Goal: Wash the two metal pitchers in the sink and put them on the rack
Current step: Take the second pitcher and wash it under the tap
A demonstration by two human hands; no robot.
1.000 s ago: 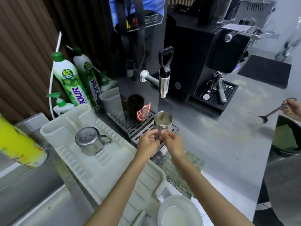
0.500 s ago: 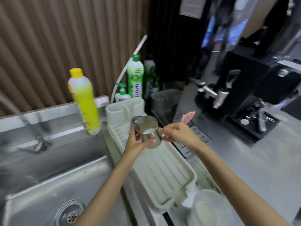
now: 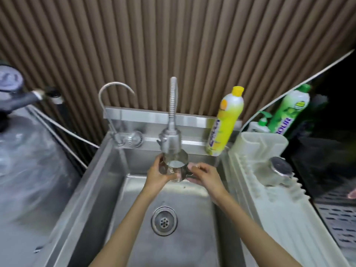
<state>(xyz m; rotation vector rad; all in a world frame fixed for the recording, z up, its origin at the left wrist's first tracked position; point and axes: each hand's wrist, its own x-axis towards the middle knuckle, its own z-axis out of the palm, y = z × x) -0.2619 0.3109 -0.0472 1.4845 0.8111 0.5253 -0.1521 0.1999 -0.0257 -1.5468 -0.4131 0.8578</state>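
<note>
A small metal pitcher point(image 3: 174, 167) is held upright over the steel sink point(image 3: 134, 189), directly under the head of the flexible faucet point(image 3: 170, 139). My left hand point(image 3: 157, 174) wraps its left side and my right hand point(image 3: 202, 174) holds its handle side. Milky liquid shows inside the pitcher. I cannot tell whether water is running. A second metal pitcher point(image 3: 277, 171) lies upside down on the white plastic rack point(image 3: 279, 209) to the right of the sink.
A yellow dish-soap bottle point(image 3: 225, 122) stands at the sink's back right corner, with green bottles point(image 3: 289, 110) behind the rack. A thin curved tap point(image 3: 113, 105) rises at the back left. The drain point(image 3: 164, 221) sits mid-basin. A steel counter point(image 3: 28, 170) lies left.
Both hands carried the pitcher from the drip tray of the hot-water machine, over the rack, to under the faucet above the sink. The view swung left.
</note>
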